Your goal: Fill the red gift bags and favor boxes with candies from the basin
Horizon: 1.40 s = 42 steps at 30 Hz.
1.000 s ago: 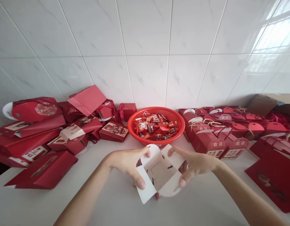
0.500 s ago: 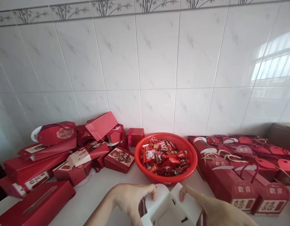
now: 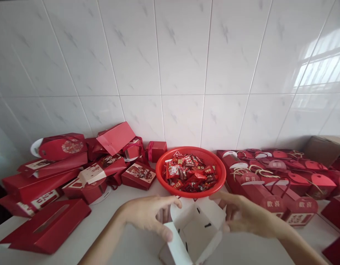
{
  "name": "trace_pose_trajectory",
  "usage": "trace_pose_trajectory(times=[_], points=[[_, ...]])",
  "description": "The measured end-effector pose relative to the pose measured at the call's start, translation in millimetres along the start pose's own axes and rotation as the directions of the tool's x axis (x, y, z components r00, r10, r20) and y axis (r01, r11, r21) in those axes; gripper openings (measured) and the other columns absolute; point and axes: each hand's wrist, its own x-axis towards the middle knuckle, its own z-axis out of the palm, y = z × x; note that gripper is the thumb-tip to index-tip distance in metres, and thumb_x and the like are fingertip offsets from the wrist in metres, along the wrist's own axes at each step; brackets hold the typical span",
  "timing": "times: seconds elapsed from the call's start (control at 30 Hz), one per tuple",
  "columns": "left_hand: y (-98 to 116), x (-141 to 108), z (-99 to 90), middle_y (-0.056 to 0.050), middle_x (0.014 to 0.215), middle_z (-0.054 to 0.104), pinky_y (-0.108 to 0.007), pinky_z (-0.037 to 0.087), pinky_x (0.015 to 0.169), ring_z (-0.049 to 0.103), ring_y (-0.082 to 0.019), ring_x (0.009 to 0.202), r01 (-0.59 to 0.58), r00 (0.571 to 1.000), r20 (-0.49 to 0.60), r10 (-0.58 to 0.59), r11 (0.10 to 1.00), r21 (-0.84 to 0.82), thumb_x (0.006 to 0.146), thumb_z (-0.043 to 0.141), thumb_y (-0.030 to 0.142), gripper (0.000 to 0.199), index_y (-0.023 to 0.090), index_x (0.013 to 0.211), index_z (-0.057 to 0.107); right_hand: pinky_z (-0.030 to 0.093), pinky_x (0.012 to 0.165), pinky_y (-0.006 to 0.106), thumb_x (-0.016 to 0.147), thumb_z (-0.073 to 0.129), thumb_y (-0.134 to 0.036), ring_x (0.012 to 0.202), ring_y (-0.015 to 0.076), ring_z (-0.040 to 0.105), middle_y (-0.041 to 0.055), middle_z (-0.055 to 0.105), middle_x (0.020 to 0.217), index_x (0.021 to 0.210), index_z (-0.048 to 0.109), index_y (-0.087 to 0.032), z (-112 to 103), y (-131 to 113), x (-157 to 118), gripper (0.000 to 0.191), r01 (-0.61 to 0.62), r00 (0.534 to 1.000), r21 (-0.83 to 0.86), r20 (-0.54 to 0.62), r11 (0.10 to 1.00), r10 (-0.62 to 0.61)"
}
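An open gift box, white inside with its flaps spread, stands at the bottom centre, its mouth facing me. My left hand grips its left side, thumb on the near left flap and forefinger at the back left flap. At the right side, my right hand has its thumb and fingers on the right flap. Small dark slots show in the box's inner walls. Just behind it sits a red plastic basket filled with red-wrapped sweets.
Red gift boxes lie piled on the left, with a long slotted red box in front. Rows of red boxes with cord handles stand on the right, a brown carton behind them. White tiles line the wall.
My view has tipped down, showing more of the box and both hands. The box's near left flap now stands out farther, and both hands have shifted slightly on the sides.
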Motion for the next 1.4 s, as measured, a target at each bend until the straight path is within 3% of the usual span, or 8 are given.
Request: trace_pose_trajectory(times=[0.13, 0.27, 0.5, 0.77, 0.9, 1.07, 1.23, 1.4], points=[[3, -11, -16.5, 0.0, 0.084, 0.065, -0.025, 0.049, 0.067, 0.066, -0.017, 0.073, -0.013, 0.991, -0.133, 0.004, 0.998, -0.066, 0.076, 0.072, 0.063, 0.064, 0.025, 0.126, 0.06, 0.047, 0.062, 0.026, 0.087, 0.063, -0.057, 0.069, 0.0152, 0.057, 0.0052, 0.068, 0.083, 0.103, 0.071, -0.018, -19, -7, 10, 0.043, 0.035, 0.972, -0.078, -0.227, 0.996, -0.052], [0, 16, -36.4, -0.006, 0.103, 0.07, -0.031, 0.051, 0.087, 0.065, -0.02, 0.096, -0.139, 0.917, -0.381, 0.121, 0.99, -0.021, 0.083, 0.066, 0.055, 0.047, 0.02, 0.114, 0.065, 0.052, 0.071, 0.031, 0.087, 0.062, -0.052, 0.078, 0.0202, 0.064, 0.0069, 0.071, 0.087, 0.092, 0.07, -0.018, -30, 4, 51, 0.035, 0.079, 0.905, -0.138, -0.405, 0.987, -0.13], [-1, 107, -50.3, -0.015, 0.143, 0.058, -0.039, 0.045, 0.105, 0.055, -0.034, 0.129, 0.078, 0.982, -0.186, -0.016, 0.939, 0.335, 0.067, 0.079, 0.047, 0.075, 0.02, 0.134, 0.057, 0.049, 0.094, 0.039, 0.063, 0.086, -0.034, 0.114, 0.0317, 0.064, 0.0103, 0.069, 0.124, 0.126, 0.066, -0.022, -19, 27, 125, 0.067, -0.062, 0.971, -0.437, -0.236, 0.897, -0.047], [6, 142, -40.2, -0.019, 0.121, 0.07, -0.038, 0.054, 0.083, 0.067, -0.039, 0.108, 0.196, 0.97, -0.224, -0.092, 0.842, 0.503, 0.06, 0.082, 0.053, 0.081, 0.013, 0.127, 0.059, 0.045, 0.074, 0.03, 0.066, 0.083, -0.031, 0.088, 0.0251, 0.067, 0.0017, 0.073, 0.086, 0.084, 0.074, -0.024, -24, 36, 141, 0.022, -0.164, 0.941, -0.435, -0.339, 0.885, 0.007], [-3, 144, -39.1, -0.016, 0.141, 0.06, -0.039, 0.051, 0.095, 0.058, -0.038, 0.126, 0.142, 0.947, -0.322, -0.01, 0.91, 0.39, 0.06, 0.084, 0.048, 0.096, 0.02, 0.143, 0.046, 0.041, 0.063, 0.027, 0.069, 0.081, -0.034, 0.078, 0.0218, 0.065, 0.0025, 0.071, 0.082, 0.075, 0.067, -0.021, -27, 42, 144, 0.021, -0.237, 0.877, -0.337, -0.477, 0.911, 0.052], [-8, 148, -39.1, -0.015, 0.137, 0.063, -0.039, 0.05, 0.095, 0.061, -0.036, 0.122, 0.162, 0.913, -0.407, 0.0, 0.917, 0.364, 0.069, 0.078, 0.039, 0.08, 0.018, 0.141, 0.049, 0.037, 0.057, 0.026, 0.078, 0.07, -0.037, 0.068, 0.0187, 0.06, 0.0014, 0.066, 0.072, 0.072, 0.056, -0.021, -29, 47, 147, 0.023, -0.297, 0.752, -0.208, -0.652, 0.932, 0.094], [-2, 145, -35.7, -0.011, 0.139, 0.063, -0.035, 0.048, 0.099, 0.06, -0.033, 0.124, 0.15, 0.936, -0.353, 0.004, 0.901, 0.406, 0.072, 0.074, 0.031, 0.077, 0.022, 0.145, 0.049, 0.041, 0.058, 0.027, 0.085, 0.062, -0.044, 0.069, 0.0198, 0.063, 0.0027, 0.067, 0.077, 0.079, 0.053, -0.022, -31, 52, 150, 0.025, -0.293, 0.672, -0.119, -0.731, 0.949, 0.116], [6, 143, -30.9, -0.007, 0.128, 0.069, -0.035, 0.049, 0.092, 0.063, -0.035, 0.117, 0.137, 0.957, -0.291, 0.01, 0.867, 0.48, 0.069, 0.077, 0.048, 0.08, 0.03, 0.143, 0.052, 0.05, 0.074, 0.033, 0.094, 0.046, -0.046, 0.088, 0.0255, 0.069, 0.0091, 0.072, 0.095, 0.104, 0.057, -0.021, -32, 55, 154, 0.029, -0.271, 0.63, -0.071, -0.767, 0.96, 0.121]])
